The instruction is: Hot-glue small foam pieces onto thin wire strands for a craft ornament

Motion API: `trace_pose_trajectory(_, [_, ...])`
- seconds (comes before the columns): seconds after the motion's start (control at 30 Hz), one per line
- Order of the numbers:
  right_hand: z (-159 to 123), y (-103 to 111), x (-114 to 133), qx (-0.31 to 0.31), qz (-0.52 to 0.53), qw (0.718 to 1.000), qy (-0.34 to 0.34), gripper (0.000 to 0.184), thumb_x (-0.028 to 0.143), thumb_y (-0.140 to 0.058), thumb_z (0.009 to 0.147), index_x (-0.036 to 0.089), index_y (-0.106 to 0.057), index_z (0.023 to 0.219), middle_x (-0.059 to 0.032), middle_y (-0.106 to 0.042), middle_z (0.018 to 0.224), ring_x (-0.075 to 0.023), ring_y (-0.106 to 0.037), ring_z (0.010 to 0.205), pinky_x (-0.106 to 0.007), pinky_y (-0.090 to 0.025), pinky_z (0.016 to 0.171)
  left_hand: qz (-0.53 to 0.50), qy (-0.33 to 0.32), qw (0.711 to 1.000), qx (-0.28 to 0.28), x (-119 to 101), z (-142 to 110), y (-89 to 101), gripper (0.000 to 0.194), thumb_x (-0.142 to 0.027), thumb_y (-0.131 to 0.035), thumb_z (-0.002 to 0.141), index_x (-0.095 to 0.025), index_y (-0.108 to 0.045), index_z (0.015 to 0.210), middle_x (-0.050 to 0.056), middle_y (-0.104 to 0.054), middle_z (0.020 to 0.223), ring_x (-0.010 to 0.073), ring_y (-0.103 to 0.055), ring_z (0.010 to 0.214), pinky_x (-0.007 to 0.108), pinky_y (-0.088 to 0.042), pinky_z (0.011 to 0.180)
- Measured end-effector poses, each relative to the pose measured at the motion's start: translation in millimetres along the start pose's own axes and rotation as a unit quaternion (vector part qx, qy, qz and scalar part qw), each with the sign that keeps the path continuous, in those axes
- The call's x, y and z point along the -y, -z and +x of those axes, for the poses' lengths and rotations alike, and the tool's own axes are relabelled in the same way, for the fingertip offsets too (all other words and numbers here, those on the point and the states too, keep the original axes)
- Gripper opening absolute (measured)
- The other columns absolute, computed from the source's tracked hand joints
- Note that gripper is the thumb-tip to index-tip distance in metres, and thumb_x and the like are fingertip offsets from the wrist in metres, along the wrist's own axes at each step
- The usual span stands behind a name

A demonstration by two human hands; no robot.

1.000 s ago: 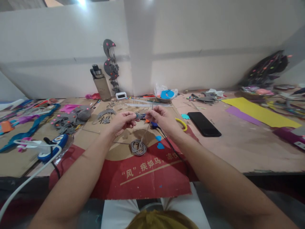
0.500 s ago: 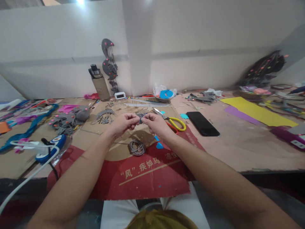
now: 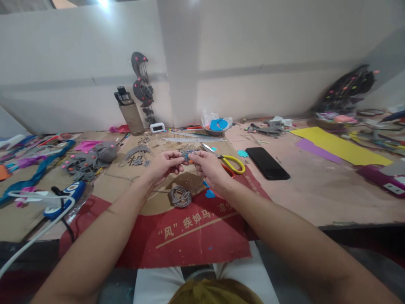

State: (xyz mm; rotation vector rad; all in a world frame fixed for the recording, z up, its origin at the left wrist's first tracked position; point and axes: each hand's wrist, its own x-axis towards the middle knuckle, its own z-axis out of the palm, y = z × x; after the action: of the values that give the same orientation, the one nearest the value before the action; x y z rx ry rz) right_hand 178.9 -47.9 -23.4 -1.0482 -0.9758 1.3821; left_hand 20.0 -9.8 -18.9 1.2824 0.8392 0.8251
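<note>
While both hands meet above printed cardboard (image 3: 190,253), here's left hand (image 3: 167,166), thumb and fingers pinching small bluish piece (image 3: 186,156); right hand (image 3: 207,166) pinching its right side, fingertips nearly touching. Piece held up between them, mostly hidden, exact shape too small to tell. Coiled grey cord (image 3: 180,196) on cardboard, near side of hands. Blue heart cutout (image 3: 210,194) right of coil. Scissors (image 3: 234,164) just right of right hand, blades pointing far and left. Black phone (image 3: 267,163) flat, farther right. Bottle (image 3: 131,118) upright, far left, by wall (image 3: 237,93).
</note>
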Motion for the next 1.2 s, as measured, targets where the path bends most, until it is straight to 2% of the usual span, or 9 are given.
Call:
trace_pose_trajectory(0.33, [-0.2,2.7,-1.9,0.051,0.031,0.998,-0.005,0.033,0.041,-0.07,0.064,0.019,-0.045,0.068,0.0123,-0.026,0.047,-0.0025,-0.014,0.04,-0.021,-0.008,0.04,-0.007,-0.003,1.0,-0.013,0.7,2.3,2.3,0.024,-0.03,-0.075,0.065,-0.012,-0.063,0.075,0.004,-0.068,0.072,0.005,-0.052,0.049,0.017,-0.039,0.046])
trace_pose_trajectory(0.57, [0.4,0.6,-3.7,0.011,-0.017,1.0,0.021,0.028,0.039,-0.067,0.066,0.019,-0.049,0.069,0.0109,-0.03,0.046,-0.0036,-0.02,0.038,-0.021,-0.013,0.038,0.001,-0.016,1.0,-0.002,-1.5,-0.7,0.8,0.025,-0.035,-0.074,0.067,-0.014,-0.064,0.077,0.003,-0.067,0.073,0.006,-0.054,0.051,0.018,-0.039,0.047])
trace_pose_trajectory(0.67, [1.0,0.4,-4.5,0.011,-0.039,0.999,0.033,0.025,0.039,-0.065,0.068,0.019,-0.049,0.069,0.0108,-0.03,0.046,-0.0041,-0.02,0.039,-0.021,-0.014,0.038,0.018,-0.016,1.0,-0.011,-1.8,-0.7,0.6,0.024,-0.033,-0.075,0.066,-0.013,-0.064,0.073,0.002,-0.066,0.069,0.0054,-0.052,0.048,0.018,-0.038,0.046])
trace_pose_trajectory(0.87, [5.7,5.1,-5.3,0.004,-0.05,0.996,0.077,0.026,0.042,-0.063,0.071,0.02,-0.05,0.073,0.0078,-0.038,0.054,-0.0053,-0.025,0.043,-0.021,-0.019,0.041,0.012,-0.012,0.999,-0.038,-3.3,-1.1,1.2,0.025,-0.034,-0.075,0.065,-0.013,-0.063,0.074,0.003,-0.067,0.07,0.0053,-0.051,0.047,0.019,-0.038,0.045])
trace_pose_trajectory(1.2, [7.4,4.5,-9.6,-0.006,-0.131,0.986,0.107,0.023,0.041,-0.061,0.072,0.02,-0.053,0.072,0.0072,-0.041,0.053,-0.0063,-0.029,0.044,-0.022,-0.023,0.044,0.061,-0.029,0.997,-0.022,-2.3,-2.1,-1.9,0.024,-0.033,-0.073,0.067,-0.012,-0.064,0.073,0.002,-0.066,0.068,0.0056,-0.052,0.047,0.018,-0.038,0.046])
